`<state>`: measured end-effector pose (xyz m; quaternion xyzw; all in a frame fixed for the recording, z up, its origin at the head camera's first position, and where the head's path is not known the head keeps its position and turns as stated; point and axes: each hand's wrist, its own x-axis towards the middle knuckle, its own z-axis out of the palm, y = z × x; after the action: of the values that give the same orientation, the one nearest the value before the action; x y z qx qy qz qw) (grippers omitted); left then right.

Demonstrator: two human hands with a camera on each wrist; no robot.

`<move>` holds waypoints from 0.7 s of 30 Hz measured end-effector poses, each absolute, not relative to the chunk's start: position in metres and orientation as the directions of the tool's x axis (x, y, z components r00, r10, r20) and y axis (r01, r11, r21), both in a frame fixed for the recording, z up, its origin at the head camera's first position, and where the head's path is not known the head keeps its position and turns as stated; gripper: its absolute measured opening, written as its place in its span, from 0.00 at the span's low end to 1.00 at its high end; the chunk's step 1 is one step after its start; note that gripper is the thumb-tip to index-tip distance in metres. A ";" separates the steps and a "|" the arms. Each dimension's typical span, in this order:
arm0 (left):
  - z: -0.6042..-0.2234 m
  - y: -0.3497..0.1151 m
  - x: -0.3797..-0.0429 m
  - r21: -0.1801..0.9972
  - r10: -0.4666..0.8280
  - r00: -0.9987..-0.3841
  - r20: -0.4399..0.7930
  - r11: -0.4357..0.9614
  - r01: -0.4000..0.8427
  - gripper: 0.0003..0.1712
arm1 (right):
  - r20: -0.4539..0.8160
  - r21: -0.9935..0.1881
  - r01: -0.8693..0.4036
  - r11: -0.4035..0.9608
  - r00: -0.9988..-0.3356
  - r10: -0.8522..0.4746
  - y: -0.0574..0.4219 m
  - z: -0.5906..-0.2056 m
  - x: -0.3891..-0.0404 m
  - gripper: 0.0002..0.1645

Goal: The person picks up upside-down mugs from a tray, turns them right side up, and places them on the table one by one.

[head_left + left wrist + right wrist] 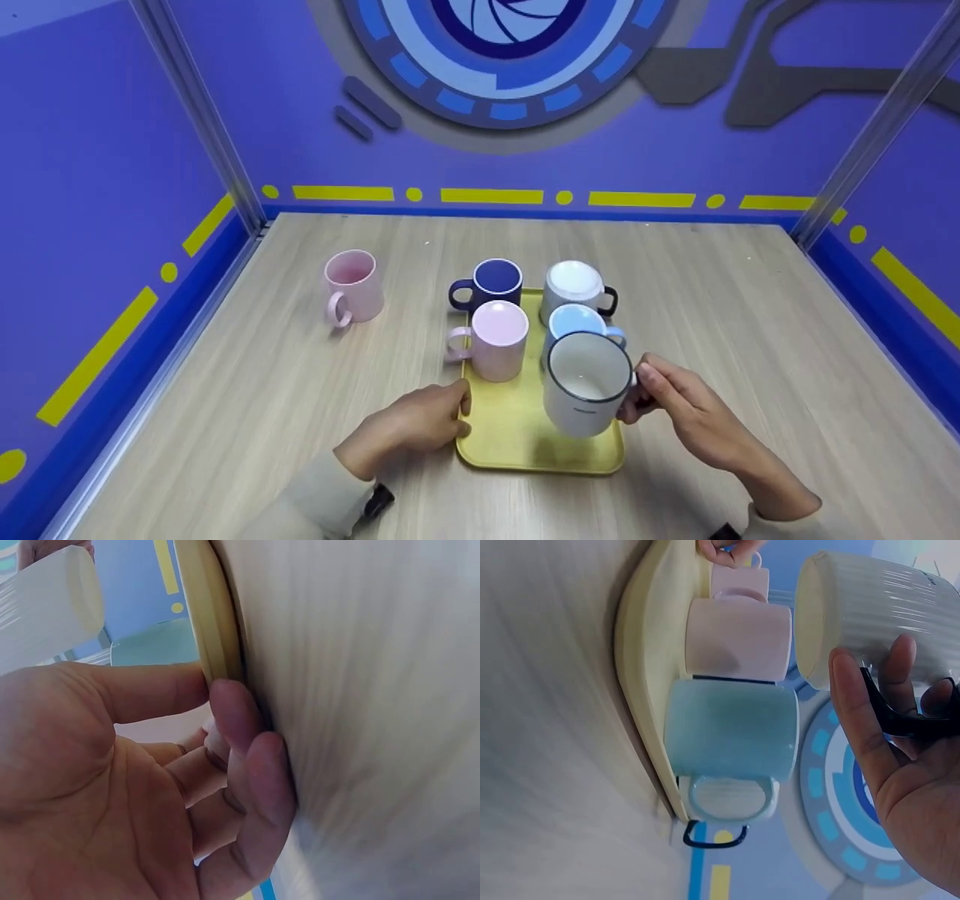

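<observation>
My right hand (701,416) grips the black handle of a white ribbed mug with a dark rim (587,409). In the right wrist view, its base hangs apart from the yellow tray (517,442), above the tray's front right part. The left hand (420,416) pinches the tray's left edge, thumb and fingers at the rim in the left wrist view. On the tray stand a pink mug (499,352), a dark blue mug (487,281), a light blue mug (731,727) and a white mug with a black handle (574,285). The held mug partly hides the light blue one in the head view.
A second pink mug (356,289) stands on the wooden table (300,390), left of the tray, its handle toward the front. Blue panels (487,165) with yellow marks enclose the back and sides, with metal posts (217,142) at the corners.
</observation>
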<state>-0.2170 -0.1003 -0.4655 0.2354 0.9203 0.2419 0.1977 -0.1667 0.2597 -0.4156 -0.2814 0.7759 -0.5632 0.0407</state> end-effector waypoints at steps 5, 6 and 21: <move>-0.465 -0.101 -0.217 0.530 0.531 -0.809 -0.252 0.775 0.343 0.11 | 0.270 -0.889 -0.401 0.221 -0.849 -0.454 0.270 -0.409 -0.167 0.21; -0.465 -0.101 -0.217 0.530 0.530 -0.809 -0.252 0.776 0.343 0.11 | 0.276 -0.886 -0.405 0.224 -0.851 -0.447 0.273 -0.407 -0.167 0.21; -0.468 -0.102 -0.218 0.528 0.531 -0.809 -0.253 0.776 0.344 0.11 | 0.284 -0.856 -0.340 0.389 -0.939 -0.195 0.311 -0.384 -0.165 0.22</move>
<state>-0.2181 -0.1019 -0.4675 0.2375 0.9214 0.2353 0.1981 -0.1648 0.3114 -0.3839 -0.1611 0.8306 -0.5287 -0.0686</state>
